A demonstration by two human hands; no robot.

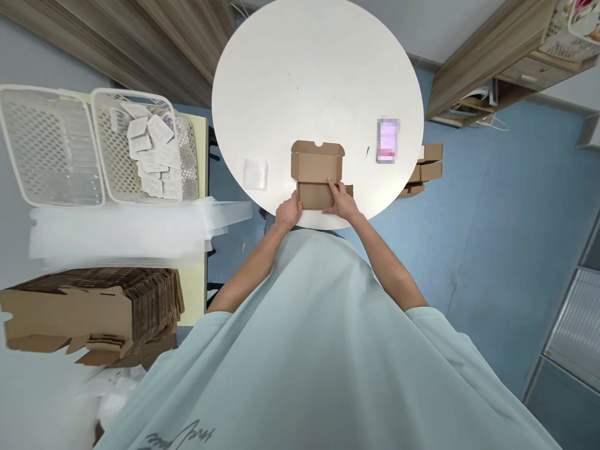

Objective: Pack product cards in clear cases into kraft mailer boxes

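Observation:
A brown cardboard box (316, 167) lies near the front edge of the round white table, its lid laid back away from me. My left hand (289, 212) grips the left side wall of the box, fingers closed along it. On the right, my right hand (342, 203) holds the other side, thumb and fingers around the wall. A side flap (349, 189) sticks out past my right hand. To the left of the box rests a small white translucent packet (255, 174).
On the round table (314, 75) lies a phone (387, 140) at right. Left, a side table bears white baskets (135, 150), one holding paper slips, white sheets (122, 231) and stacked flat cardboard boxes (94, 312). Brown boxes (429, 162) stand beyond the table's right edge.

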